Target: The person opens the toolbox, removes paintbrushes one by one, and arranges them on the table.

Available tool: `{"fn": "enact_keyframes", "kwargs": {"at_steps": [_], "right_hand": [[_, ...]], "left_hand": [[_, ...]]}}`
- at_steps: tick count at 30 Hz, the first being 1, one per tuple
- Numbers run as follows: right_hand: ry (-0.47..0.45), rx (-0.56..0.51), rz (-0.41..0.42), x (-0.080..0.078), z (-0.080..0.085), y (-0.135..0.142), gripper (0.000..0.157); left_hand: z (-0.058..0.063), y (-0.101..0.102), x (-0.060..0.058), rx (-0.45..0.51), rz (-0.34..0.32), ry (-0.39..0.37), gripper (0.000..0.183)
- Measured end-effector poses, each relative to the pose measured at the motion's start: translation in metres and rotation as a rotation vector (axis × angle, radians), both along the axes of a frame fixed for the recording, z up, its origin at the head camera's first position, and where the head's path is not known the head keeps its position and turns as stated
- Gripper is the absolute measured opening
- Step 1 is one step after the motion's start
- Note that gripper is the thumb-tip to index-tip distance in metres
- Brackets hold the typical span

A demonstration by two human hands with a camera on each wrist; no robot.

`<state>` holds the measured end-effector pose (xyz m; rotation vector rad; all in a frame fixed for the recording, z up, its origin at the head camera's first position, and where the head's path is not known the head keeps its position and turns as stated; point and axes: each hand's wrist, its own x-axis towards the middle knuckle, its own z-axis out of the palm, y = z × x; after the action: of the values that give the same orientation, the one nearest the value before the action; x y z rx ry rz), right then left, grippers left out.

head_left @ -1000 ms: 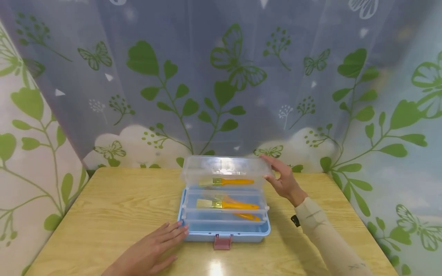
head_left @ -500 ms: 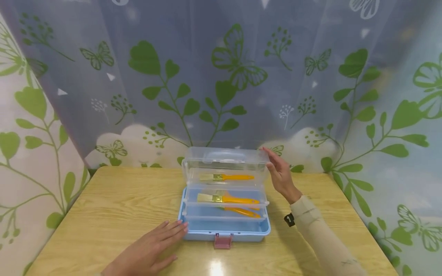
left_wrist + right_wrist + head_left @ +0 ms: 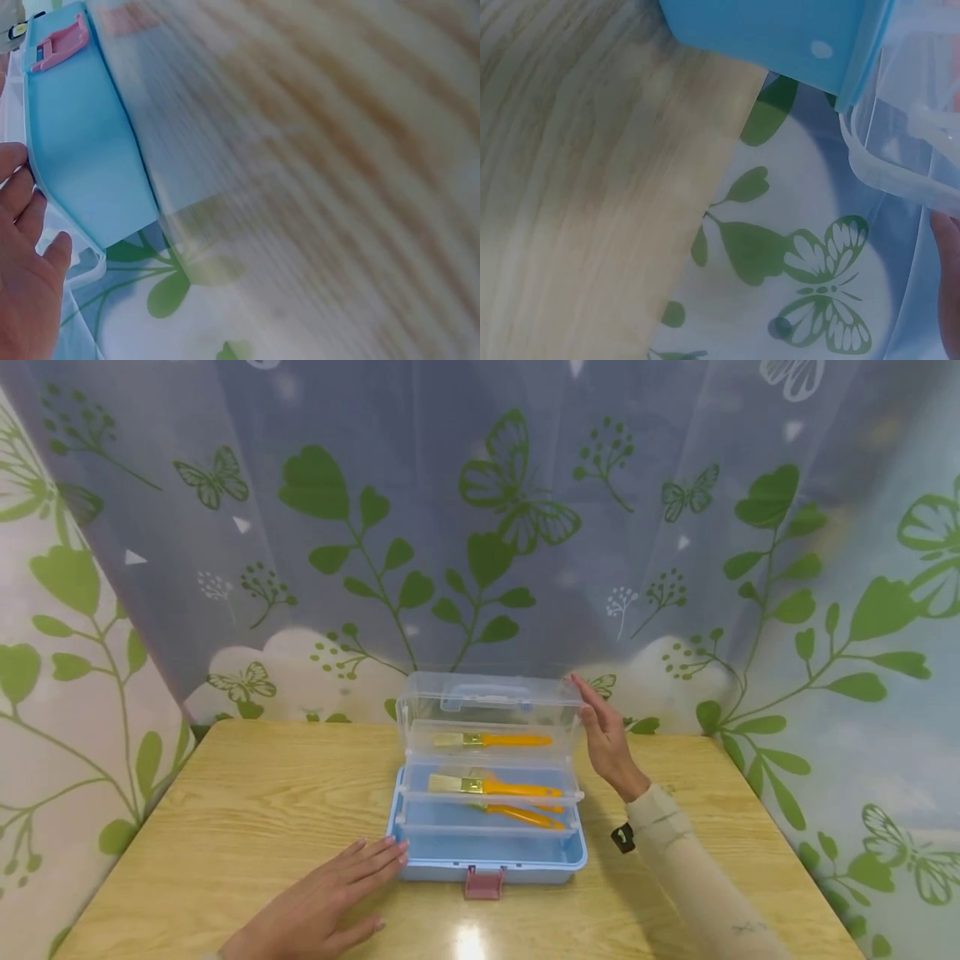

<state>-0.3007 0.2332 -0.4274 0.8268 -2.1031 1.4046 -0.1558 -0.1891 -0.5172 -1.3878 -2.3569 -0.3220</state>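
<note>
Pale wood grain runs across the table (image 3: 285,793) under my forearms. Nearest me, my left hand (image 3: 330,897) has stayed put, fingers straight and fingertips touching the front left corner of the blue box (image 3: 431,874). Its pink latch (image 3: 484,886) hangs down in front. Clear trays (image 3: 487,799) rise in steps behind, and the orange-handled brushes (image 3: 517,790) in them sit slightly higher in view than a second ago. Well apart from my left hand, my right hand (image 3: 611,747) touches the right end of the clear lid (image 3: 557,688), fingers extended; both have moved up, the lid tipping farther back so its handle (image 3: 486,697) now shows. Beyond hangs the leafy curtain (image 3: 420,485).
</note>
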Motion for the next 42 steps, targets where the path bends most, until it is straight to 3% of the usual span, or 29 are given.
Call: {"fn": "enact_keyframes", "kwargs": {"at_steps": [11, 20, 23, 29, 39, 42], "right_hand": [[-0.123, 0.049, -0.062, -0.001, -0.007, 0.004, 0.047], [-0.184, -0.082, 0.031, -0.009, -0.025, 0.006, 0.040], [-0.190, -0.096, 0.040, -0.013, -0.033, 0.008, 0.040], [-0.197, -0.098, 0.048, -0.013, -0.033, 0.006, 0.042], [-0.202, -0.120, -0.012, -0.015, -0.041, 0.007, 0.039], [-0.195, -0.119, -0.063, -0.014, -0.041, 0.005, 0.036]], "left_hand": [[-0.002, 0.003, 0.003, 0.027, 0.001, -0.050, 0.078], [-0.003, 0.003, 0.003, 0.043, 0.009, -0.070, 0.077], [-0.002, 0.003, 0.003, 0.044, 0.009, -0.071, 0.077], [-0.001, 0.003, 0.002, 0.040, 0.011, -0.060, 0.077], [-0.004, 0.003, 0.002, 0.052, 0.001, -0.066, 0.076], [-0.004, 0.004, 0.001, 0.057, 0.001, -0.072, 0.076]]}}
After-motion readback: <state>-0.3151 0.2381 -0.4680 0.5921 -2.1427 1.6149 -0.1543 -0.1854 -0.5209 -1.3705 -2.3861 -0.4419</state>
